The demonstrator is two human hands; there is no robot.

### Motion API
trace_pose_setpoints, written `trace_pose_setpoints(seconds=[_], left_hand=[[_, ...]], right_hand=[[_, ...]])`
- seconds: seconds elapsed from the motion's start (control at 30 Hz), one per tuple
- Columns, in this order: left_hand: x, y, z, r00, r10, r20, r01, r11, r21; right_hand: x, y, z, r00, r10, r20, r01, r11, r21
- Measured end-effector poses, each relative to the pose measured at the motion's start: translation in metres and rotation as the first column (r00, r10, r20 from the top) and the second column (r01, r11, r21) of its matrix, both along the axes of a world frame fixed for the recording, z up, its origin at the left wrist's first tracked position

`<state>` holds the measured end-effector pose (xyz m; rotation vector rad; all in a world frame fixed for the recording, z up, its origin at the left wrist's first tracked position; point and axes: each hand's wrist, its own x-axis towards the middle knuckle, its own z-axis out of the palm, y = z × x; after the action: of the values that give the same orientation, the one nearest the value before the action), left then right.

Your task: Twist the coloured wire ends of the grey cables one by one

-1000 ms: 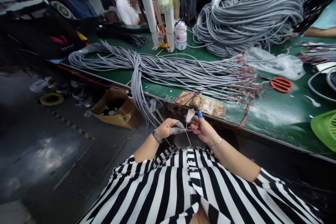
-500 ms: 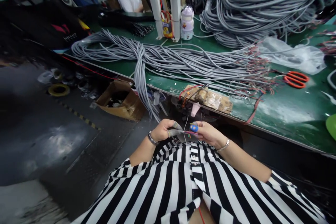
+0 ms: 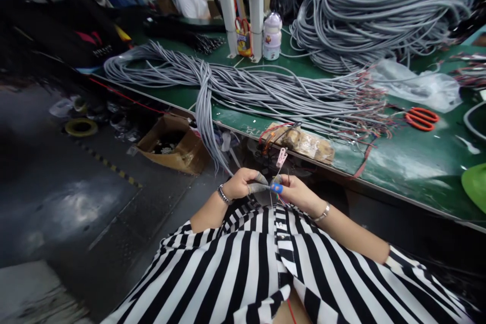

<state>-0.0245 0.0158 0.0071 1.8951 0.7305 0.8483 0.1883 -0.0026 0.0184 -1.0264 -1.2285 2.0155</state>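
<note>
Fingers on your left hand (image 3: pixel 239 185), wrapped in grey at the tips, are pinched nearly closed on the upper end of some coloured wires (image 3: pixel 280 199), though they hide much of it. Your right hand (image 3: pixel 299 196) pinches there too, its blue-wrapped thumb (image 3: pixel 277 188) meeting the left fingertips. Those wires sit just in front of your striped shirt (image 3: pixel 243 258), long axis dropping steeply, loose ends pointing down (half a second ago they stretched sideways across a gap between your hands). Beyond your fingertips stands a pink peg (image 3: pixel 281 157). You have a dark gap before the bench (image 3: pixel 402 167), whose edge slants down rightward. Along it lies a wooden block (image 3: pixel 301 145); farther back, orange scissors (image 3: pixel 421 119), a grey cable bundle (image 3: pixel 258 91) and a big coil (image 3: pixel 383 15).
</note>
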Motion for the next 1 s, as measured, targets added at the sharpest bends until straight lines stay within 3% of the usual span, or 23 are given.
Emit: trace_pose_setpoints(seconds=[0.07, 0.17, 0.23, 0.3, 0.37, 0.43, 0.53, 0.63, 0.77, 1.0], left_hand=[[0.001, 0.000, -0.001, 1.000, -0.028, -0.007, 0.028, 0.999, -0.025], [0.000, -0.003, 0.000, 0.997, -0.070, 0.014, 0.071, 0.990, -0.119], [-0.002, -0.004, 0.003, 0.997, -0.068, 0.047, 0.076, 0.979, -0.187], [-0.005, -0.004, 0.004, 0.996, -0.016, 0.091, 0.035, 0.974, -0.222], [-0.007, -0.001, 0.005, 0.989, 0.059, 0.139, -0.026, 0.972, -0.233], [-0.007, 0.005, 0.006, 0.979, 0.117, 0.167, -0.074, 0.967, -0.243], [-0.003, 0.014, 0.006, 0.970, 0.162, 0.178, -0.112, 0.958, -0.264], [0.004, 0.023, 0.006, 0.961, 0.189, 0.203, -0.127, 0.950, -0.286], [0.013, 0.030, 0.005, 0.948, 0.214, 0.235, -0.126, 0.932, -0.340], [0.020, 0.037, -0.004, 0.954, 0.219, 0.206, -0.125, 0.913, -0.389]], right_hand=[[-0.003, 0.000, -0.001, 0.998, -0.043, 0.041, 0.040, 0.996, 0.081], [0.000, 0.006, -0.003, 0.955, -0.293, 0.055, 0.280, 0.944, 0.174], [0.008, 0.013, -0.006, 0.878, -0.478, 0.024, 0.468, 0.869, 0.160], [0.016, 0.021, -0.009, 0.843, -0.537, -0.009, 0.536, 0.841, 0.071], [0.022, 0.028, -0.009, 0.873, -0.486, -0.037, 0.485, 0.874, -0.039], [0.023, 0.033, -0.007, 0.932, -0.358, -0.059, 0.349, 0.929, -0.126], [0.015, 0.038, -0.003, 0.977, -0.182, -0.108, 0.166, 0.975, -0.146], [0.006, 0.040, -0.003, 0.963, -0.252, -0.090, 0.251, 0.968, -0.028], [-0.001, 0.043, -0.013, 0.882, -0.467, -0.062, 0.470, 0.868, 0.161], [-0.007, 0.052, -0.011, 0.908, -0.378, -0.179, 0.369, 0.926, -0.081]])
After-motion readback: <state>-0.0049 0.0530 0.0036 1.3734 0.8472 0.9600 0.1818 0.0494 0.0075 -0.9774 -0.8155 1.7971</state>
